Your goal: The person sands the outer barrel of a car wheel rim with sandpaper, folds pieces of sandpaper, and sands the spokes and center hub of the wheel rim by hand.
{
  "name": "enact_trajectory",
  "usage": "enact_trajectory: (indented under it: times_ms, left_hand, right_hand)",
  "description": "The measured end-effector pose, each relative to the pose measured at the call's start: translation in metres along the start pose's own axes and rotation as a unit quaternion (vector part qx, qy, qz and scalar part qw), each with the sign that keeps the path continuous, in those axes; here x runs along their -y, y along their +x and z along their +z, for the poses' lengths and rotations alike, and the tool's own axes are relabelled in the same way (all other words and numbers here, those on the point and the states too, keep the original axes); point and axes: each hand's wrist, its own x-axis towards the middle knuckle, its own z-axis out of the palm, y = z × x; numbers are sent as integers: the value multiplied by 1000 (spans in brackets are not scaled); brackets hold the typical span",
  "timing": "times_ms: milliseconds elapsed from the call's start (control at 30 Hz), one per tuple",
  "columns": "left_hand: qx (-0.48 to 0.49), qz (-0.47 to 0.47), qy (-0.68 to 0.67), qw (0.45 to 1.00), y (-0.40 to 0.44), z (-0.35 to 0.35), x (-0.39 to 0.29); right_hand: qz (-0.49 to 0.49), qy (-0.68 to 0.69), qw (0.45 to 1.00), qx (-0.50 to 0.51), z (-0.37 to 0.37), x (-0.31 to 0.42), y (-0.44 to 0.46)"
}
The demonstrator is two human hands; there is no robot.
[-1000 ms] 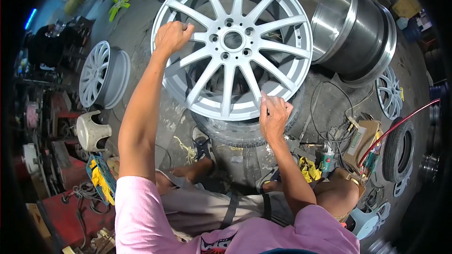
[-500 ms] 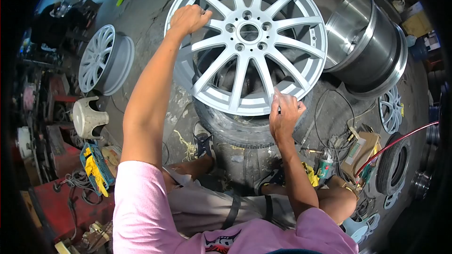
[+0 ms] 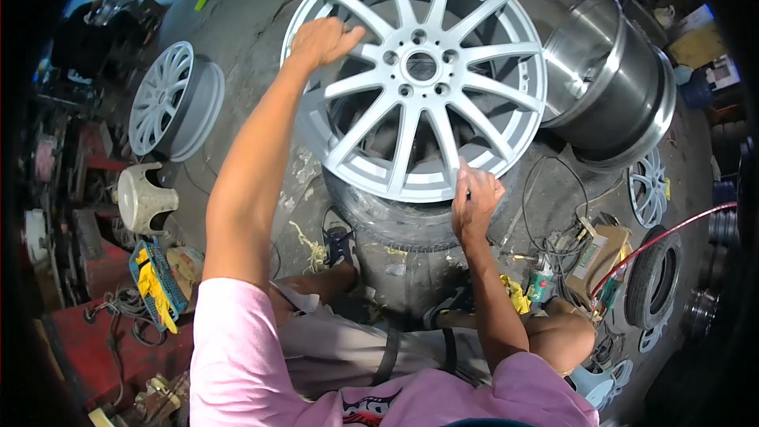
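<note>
A silver multi-spoke wheel rim (image 3: 421, 99) lies face up on a black tyre (image 3: 387, 221) in front of me. My left hand (image 3: 322, 41) is closed at the rim's upper left edge, with the thumb pointing towards the hub. At the lower right edge, my right hand (image 3: 477, 199) touches the rim with curled fingers, its index finger reaching onto the end of a spoke. Both hands grip the rim's edge; the undersides of the fingers are hidden.
Another silver rim (image 3: 166, 103) stands at the left, above a white stool (image 3: 142, 198). A large polished metal barrel (image 3: 613, 83) is at the right. Cables, a green power tool (image 3: 540, 285), a cardboard box (image 3: 598, 257) and a tyre (image 3: 655, 277) lie at lower right.
Compared with a second ago, the view has shifted, so the rim and both hands appear farther right. Both hands remain at about the same places on the rim.
</note>
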Motion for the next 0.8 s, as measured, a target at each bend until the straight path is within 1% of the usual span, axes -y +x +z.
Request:
enact_trajectory:
  times_ms: [33,67,133,167,200,233,267,300,333,400,433,467,500,567,600,667,767,800]
  left_hand:
    - [-6,11,-5,1000,-9,-4,-6]
    - [11,8,-10,1000,-17,-9,-14]
    - [55,-5,3,998,-35,-22,-28]
    - [45,7,17,999,-46,-25,-35]
    - [34,18,32,999,-57,-27,-40]
    - [38,32,44,998,-68,-29,-45]
    - [16,61,40,997,-80,-31,-50]
    - [41,64,64,995,-89,-37,-58]
    - [66,66,88,992,-97,-43,-66]
    - [41,86,85,992,-111,-38,-68]
    - [22,103,94,990,-118,-36,-70]
    - [36,100,100,989,-125,-37,-75]
    - [38,98,98,990,-131,-36,-79]
    - [53,90,101,989,-144,-37,-88]
    - [55,91,110,988,-152,-40,-93]
    - [53,95,102,989,-165,-36,-101]
    - [47,107,82,990,-184,-27,-108]
    - [37,116,74,990,-190,-25,-110]
  right_hand:
    - [13,8,1000,15,-4,-1,-4]
    - [14,0,1000,6,-10,0,-7]
    - [44,19,996,74,-24,1,-11]
    - [44,32,993,102,-33,-4,-10]
    - [45,25,994,91,-44,-10,-8]
    - [44,35,987,149,-56,-17,-5]
    - [44,45,976,206,-67,-25,-2]
    - [52,95,980,167,-76,-27,5]
    - [54,93,981,160,-87,-28,15]
    - [31,74,996,34,-121,-13,61]
    - [20,62,998,-7,-125,-19,80]
    - [7,50,998,-48,-128,-25,98]
    - [7,49,997,-52,-128,-33,115]
    - [-105,-22,988,-108,-117,-53,134]
    - [-107,-22,988,-112,-108,-59,131]
    - [-80,-11,993,-91,-86,-62,119]
    - [-105,27,994,21,-71,-35,82]
    - [-101,26,994,19,-74,-39,78]
